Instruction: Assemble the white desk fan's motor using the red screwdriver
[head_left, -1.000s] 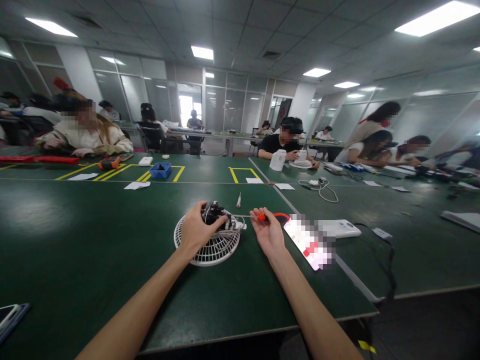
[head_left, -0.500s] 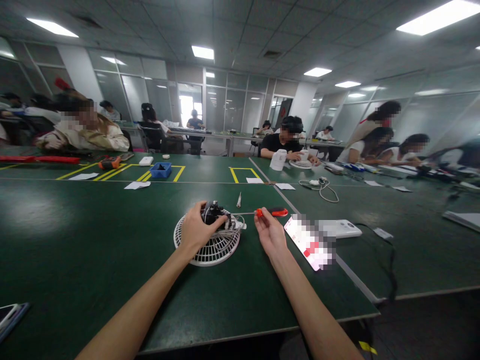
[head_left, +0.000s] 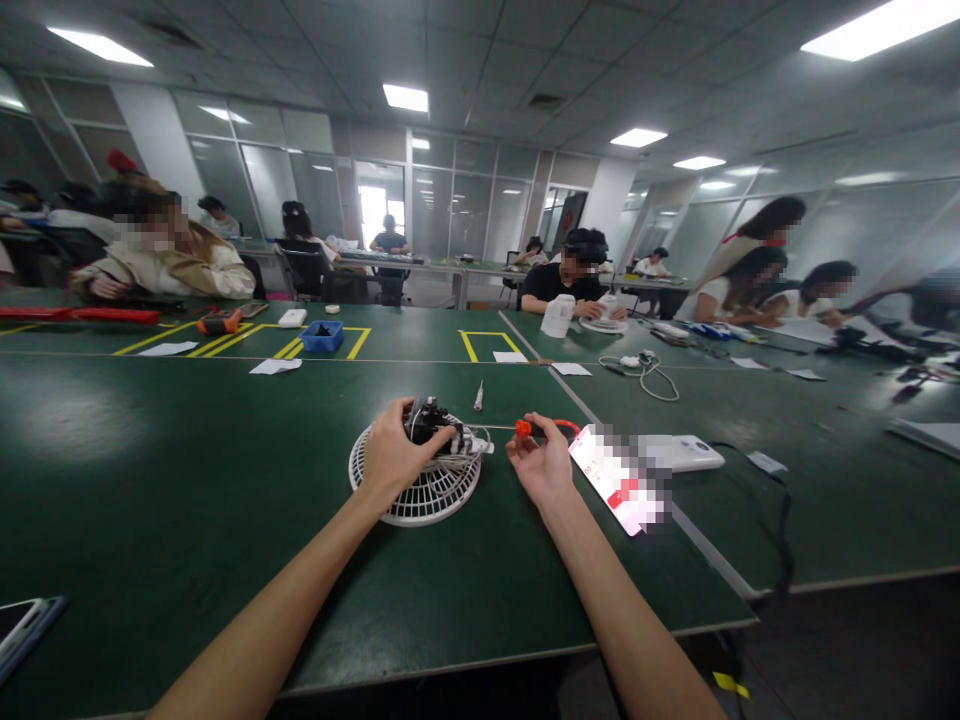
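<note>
My left hand [head_left: 395,450] is wrapped round a black fan motor [head_left: 429,420], which sits above a round white fan grille [head_left: 427,505]. White wires [head_left: 457,468] lie bunched beside the motor, over the grille. In my right hand [head_left: 546,462] is a screwdriver [head_left: 523,428] with a red and black handle, its shaft held level and pointing left at the motor. Whether its tip touches a screw is too small to see. A small pale pointed piece [head_left: 478,396] lies on the green table just beyond the shaft.
A lit phone [head_left: 611,485] lies right of my right hand, with a white device [head_left: 686,453] and dark cable beyond. Farther back are a blue bin [head_left: 322,336], papers [head_left: 276,366] and a coiled white cable [head_left: 649,375]. Across the table a person [head_left: 574,280] handles another white fan part.
My right hand's fingers have shifted round the screwdriver handle, now covering more of it. The motor and my left hand stay nearly in place.
</note>
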